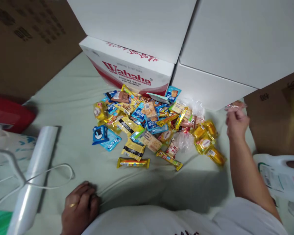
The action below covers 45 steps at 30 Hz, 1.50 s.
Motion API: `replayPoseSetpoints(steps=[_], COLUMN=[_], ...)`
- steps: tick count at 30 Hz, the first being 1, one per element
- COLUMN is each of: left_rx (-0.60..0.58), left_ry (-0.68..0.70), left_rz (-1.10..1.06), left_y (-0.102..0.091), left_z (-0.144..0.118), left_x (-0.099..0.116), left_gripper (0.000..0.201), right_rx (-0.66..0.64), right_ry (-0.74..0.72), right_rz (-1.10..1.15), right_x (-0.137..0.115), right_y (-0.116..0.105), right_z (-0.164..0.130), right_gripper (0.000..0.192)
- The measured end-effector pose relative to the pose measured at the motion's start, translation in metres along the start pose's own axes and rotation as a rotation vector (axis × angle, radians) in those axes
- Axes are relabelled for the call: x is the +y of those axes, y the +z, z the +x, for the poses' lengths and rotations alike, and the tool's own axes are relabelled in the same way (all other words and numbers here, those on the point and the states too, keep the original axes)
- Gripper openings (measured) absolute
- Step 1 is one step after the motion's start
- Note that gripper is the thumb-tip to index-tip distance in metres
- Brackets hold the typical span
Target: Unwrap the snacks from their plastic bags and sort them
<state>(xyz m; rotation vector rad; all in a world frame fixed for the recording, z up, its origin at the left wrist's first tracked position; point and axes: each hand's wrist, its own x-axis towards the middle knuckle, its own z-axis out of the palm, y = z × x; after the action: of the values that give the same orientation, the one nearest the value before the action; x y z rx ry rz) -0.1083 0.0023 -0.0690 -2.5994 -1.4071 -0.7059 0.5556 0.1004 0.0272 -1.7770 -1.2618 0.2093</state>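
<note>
Small snack packet in clear crinkly wrap with a pinkish-orange filling (236,105) sits pinched at the fingertips of the right hand (236,123), raised off the pale green cloth surface (71,107) just in front of the plain white cardboard box (210,88). Its long axis runs roughly left to right, lying across the top of the closed fingers, and only this 1 packet is in that grasp. From there the heap of glossy foil and plastic snack packets (152,127) lies to the left and slightly nearer the person, its closest pieces being yellow wrapped cakes (205,142); the right hand is by far the nearer to them. The left hand (79,205), wearing a ring, rests flat and fingers curled on the cloth close to the body, holding nothing, well apart from the heap. Beside it lies a roll of thin translucent plastic bags (35,169) and a loop of white cord (61,176). Behind the heap stands a white carton printed with red Wahaha lettering (127,70), stiff and matte against the shiny wrappers.
</note>
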Motion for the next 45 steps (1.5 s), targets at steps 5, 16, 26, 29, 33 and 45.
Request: replayPoseSetpoints(steps=[5,16,26,29,33,45], left_rx=[0.028,-0.299,-0.318,-0.285,-0.199,-0.281], left_ry=[-0.045,-0.584,-0.884,-0.995,-1.077,-0.834], left_rz=[-0.072,-1.18,-1.739,-1.817,-1.909,-1.821], left_y=[0.0,-0.028,0.025,0.029,0.024,0.012], left_z=[-0.002,0.066,0.132,0.13,0.127,0.124], left_x=[0.005,0.057,0.12,0.111,0.103,0.105], left_gripper=[0.006,0.023,0.04,0.039,0.045,0.023], right_rx=[-0.46,0.071,-0.323,-0.268,-0.262,-0.568], right_ry=[-0.178,0.443,0.241,0.419,0.586,-0.277], right_rz=[-0.132,0.486,0.303,0.44,0.569,0.109], right_x=[-0.077,-0.144,-0.204,-0.194,-0.175,-0.181], right_y=[0.036,0.072,0.117,0.111,0.106,0.118], right_z=[-0.094,-0.207,-0.266,-0.266,-0.268,-0.237], right_gripper=[0.038,0.027,0.04,0.035,0.031,0.028])
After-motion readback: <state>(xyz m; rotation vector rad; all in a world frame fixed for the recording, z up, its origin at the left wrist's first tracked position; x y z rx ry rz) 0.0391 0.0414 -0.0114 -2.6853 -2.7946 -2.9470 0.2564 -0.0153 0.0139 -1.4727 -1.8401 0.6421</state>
